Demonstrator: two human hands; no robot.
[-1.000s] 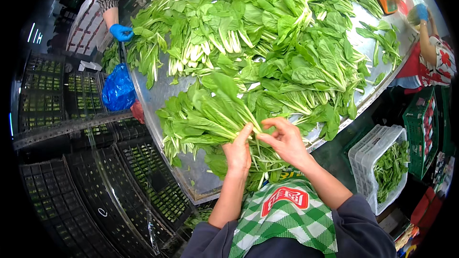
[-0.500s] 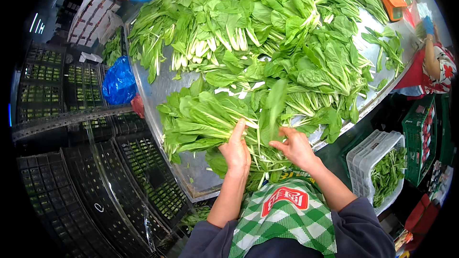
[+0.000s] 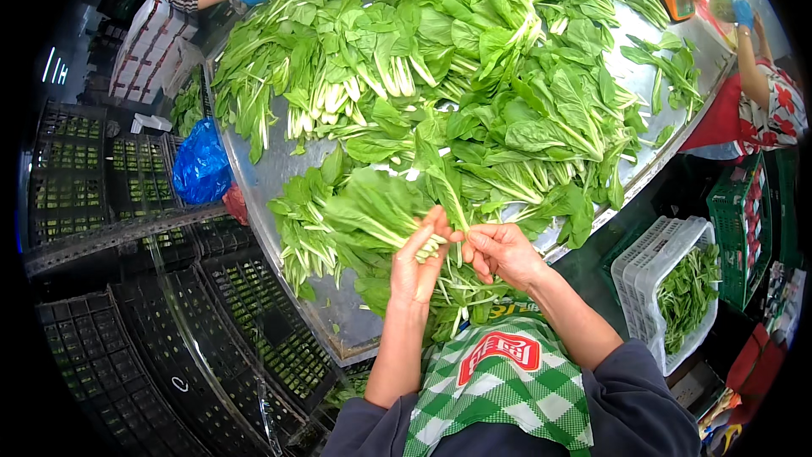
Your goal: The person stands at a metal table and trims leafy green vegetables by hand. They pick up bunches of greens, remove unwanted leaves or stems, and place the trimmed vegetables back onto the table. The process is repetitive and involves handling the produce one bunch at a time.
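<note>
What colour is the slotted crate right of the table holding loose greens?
White; the crate shows best in the head view, at lower right.

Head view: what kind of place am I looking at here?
Likely a vegetable sorting or packing area. A metal table is heaped with leafy greens, stacked black crates stand beside it, and a white basket holds more greens. The left hand and right hand hold stems.

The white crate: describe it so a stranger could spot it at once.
Start from the metal table piled with leafy greens and look off its right edge, down near the floor. The white crate stands there, holding some greens; the green crate beside it is darker.
</note>
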